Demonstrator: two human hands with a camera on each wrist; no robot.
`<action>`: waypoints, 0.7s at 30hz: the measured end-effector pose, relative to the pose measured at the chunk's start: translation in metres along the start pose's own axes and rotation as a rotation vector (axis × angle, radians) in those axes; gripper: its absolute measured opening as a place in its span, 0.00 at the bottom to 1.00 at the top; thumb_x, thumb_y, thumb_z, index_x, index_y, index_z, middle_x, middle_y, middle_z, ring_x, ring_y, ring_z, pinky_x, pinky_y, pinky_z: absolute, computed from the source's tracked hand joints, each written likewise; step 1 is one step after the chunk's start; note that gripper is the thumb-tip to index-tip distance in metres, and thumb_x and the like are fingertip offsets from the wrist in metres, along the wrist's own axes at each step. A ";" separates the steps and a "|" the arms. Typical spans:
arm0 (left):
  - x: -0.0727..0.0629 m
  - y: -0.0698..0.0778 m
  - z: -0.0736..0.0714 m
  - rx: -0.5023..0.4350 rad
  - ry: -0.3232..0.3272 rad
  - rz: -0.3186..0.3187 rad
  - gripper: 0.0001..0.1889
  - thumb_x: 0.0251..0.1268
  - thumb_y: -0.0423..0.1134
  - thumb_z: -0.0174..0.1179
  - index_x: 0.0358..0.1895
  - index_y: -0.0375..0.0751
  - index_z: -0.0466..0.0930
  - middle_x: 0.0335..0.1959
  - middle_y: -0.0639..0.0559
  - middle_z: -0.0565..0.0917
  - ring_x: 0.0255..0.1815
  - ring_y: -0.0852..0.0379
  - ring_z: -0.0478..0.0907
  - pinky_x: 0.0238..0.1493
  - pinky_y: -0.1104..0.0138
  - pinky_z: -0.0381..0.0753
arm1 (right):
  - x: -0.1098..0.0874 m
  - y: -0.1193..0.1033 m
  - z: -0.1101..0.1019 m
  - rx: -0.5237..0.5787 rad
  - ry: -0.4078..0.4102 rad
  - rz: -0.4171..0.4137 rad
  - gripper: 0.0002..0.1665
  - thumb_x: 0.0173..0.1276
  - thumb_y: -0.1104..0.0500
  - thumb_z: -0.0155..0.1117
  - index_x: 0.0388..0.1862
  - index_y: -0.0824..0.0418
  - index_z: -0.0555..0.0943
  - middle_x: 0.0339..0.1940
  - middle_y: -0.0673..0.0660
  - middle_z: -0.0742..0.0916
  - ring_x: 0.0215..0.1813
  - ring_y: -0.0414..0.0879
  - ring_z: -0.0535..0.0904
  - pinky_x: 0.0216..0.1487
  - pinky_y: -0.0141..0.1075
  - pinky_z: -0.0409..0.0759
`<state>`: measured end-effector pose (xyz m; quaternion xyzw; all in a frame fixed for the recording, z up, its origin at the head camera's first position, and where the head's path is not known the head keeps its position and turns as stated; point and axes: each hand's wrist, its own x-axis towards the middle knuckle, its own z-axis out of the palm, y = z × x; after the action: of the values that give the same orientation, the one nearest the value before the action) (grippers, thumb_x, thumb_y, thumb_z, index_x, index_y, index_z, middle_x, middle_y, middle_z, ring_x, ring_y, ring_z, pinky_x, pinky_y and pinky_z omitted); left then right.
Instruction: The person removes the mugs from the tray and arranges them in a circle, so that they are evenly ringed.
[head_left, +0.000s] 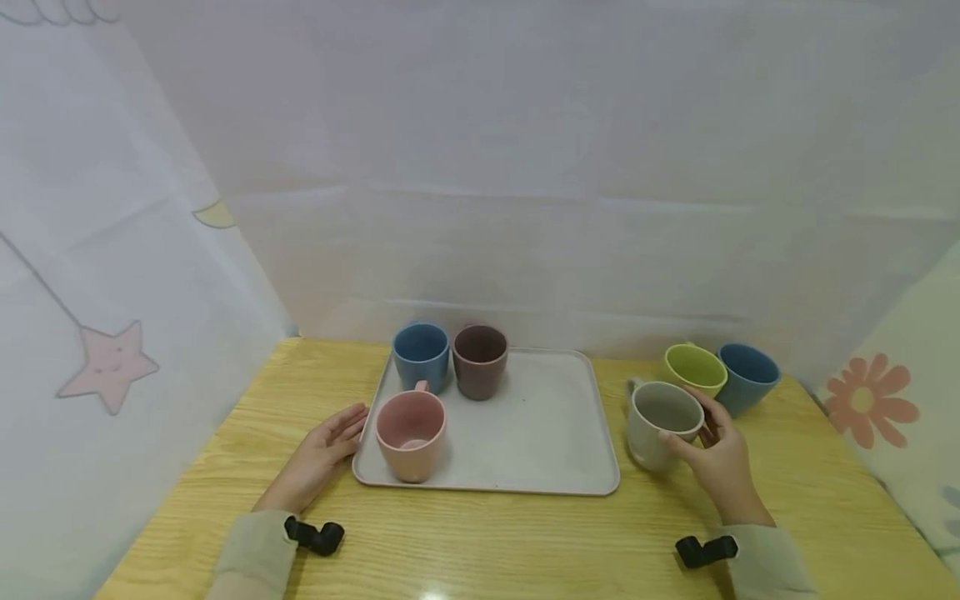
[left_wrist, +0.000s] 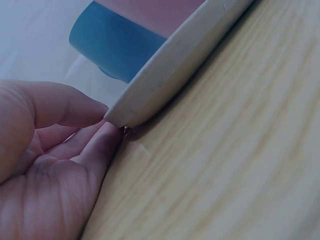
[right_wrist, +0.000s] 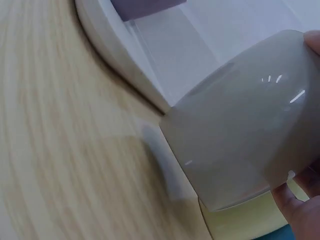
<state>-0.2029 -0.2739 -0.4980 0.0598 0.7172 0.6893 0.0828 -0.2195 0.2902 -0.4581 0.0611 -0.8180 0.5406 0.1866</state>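
My right hand [head_left: 720, 454] grips a grey mug [head_left: 652, 433] at its rim, thumb on the near side and fingers on the far right side. The mug is to the right of the tray, its handle pointing back left; in the right wrist view its base is close over the wood. My left hand [head_left: 322, 458] rests at the left edge of a pale rectangular tray [head_left: 540, 433], fingers fairly straight, with thumb and fingertips touching its rim [left_wrist: 145, 85]. On the tray, nearest that hand, stands a pink mug [head_left: 412, 442].
Behind the pink mug, a blue mug [head_left: 422, 354] and a dark mauve mug [head_left: 481, 362] stand on the tray. A lime-green mug [head_left: 697, 367] and another blue mug [head_left: 750, 375] stand behind the right hand. The wooden table [head_left: 480, 542] meets a pale cloth backdrop [head_left: 480, 167].
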 end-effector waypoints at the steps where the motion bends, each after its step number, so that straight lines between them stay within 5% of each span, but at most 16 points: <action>1: 0.001 -0.001 0.001 -0.004 -0.003 0.000 0.33 0.78 0.25 0.46 0.81 0.28 0.43 0.81 0.32 0.50 0.81 0.39 0.45 0.61 0.80 0.69 | 0.000 0.002 -0.002 -0.001 0.000 0.004 0.45 0.60 0.69 0.76 0.75 0.63 0.68 0.62 0.47 0.78 0.62 0.31 0.71 0.60 0.16 0.68; 21: 0.002 -0.003 0.001 0.025 0.009 -0.001 0.33 0.79 0.27 0.47 0.81 0.29 0.44 0.81 0.34 0.51 0.80 0.40 0.47 0.61 0.81 0.69 | 0.001 0.023 -0.016 0.150 -0.009 0.003 0.45 0.59 0.75 0.73 0.75 0.66 0.67 0.63 0.46 0.78 0.62 0.33 0.74 0.60 0.17 0.70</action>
<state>-0.2046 -0.2727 -0.5008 0.0572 0.7263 0.6804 0.0792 -0.2239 0.3139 -0.4719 0.0761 -0.7760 0.6006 0.1768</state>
